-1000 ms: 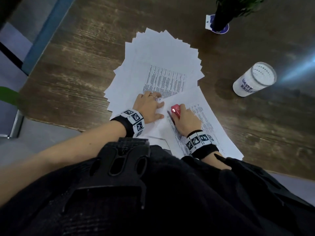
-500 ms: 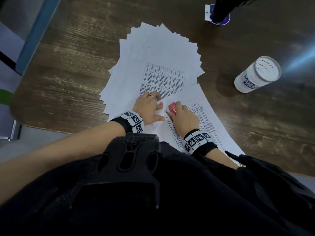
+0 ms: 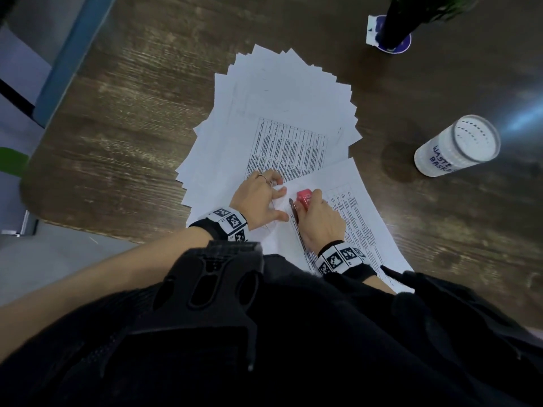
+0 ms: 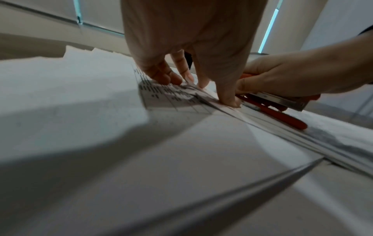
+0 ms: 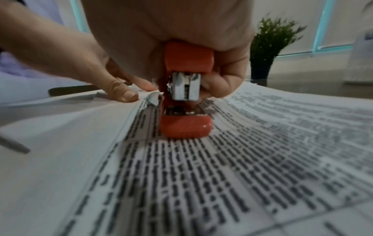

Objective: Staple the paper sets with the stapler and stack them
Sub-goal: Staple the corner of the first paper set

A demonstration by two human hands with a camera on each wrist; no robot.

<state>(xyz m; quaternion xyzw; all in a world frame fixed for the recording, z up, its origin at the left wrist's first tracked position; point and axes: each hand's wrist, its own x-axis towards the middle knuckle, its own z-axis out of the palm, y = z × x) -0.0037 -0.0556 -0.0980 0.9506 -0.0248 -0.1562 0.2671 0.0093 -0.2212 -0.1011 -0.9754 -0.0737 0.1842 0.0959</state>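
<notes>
Stapler: a small red stapler [image 3: 304,197] with a metal magazine sits on the corner of a printed white paper set [image 3: 357,230] near the wooden table's [image 3: 117,127] front edge.
Right hand: the right hand [image 3: 318,223] grips it.
Left hand: the left hand [image 3: 258,201] presses straight fingertips [image 4: 230,99] beside it.
Stack: fanned white sheets [image 3: 282,101] lie behind.
Far right: a white cylindrical container [image 3: 457,146].

You have a dark wood-grain table [image 3: 123,118] in front of you. A fanned pile of white sheets [image 3: 282,92] lies on it, with a printed paper set [image 3: 361,218] overlapping its near right side. To the right lies a white cylindrical container [image 3: 455,148]; at the far edge stands a dark plant pot [image 3: 393,27] on a blue coaster [image 3: 404,44].
</notes>
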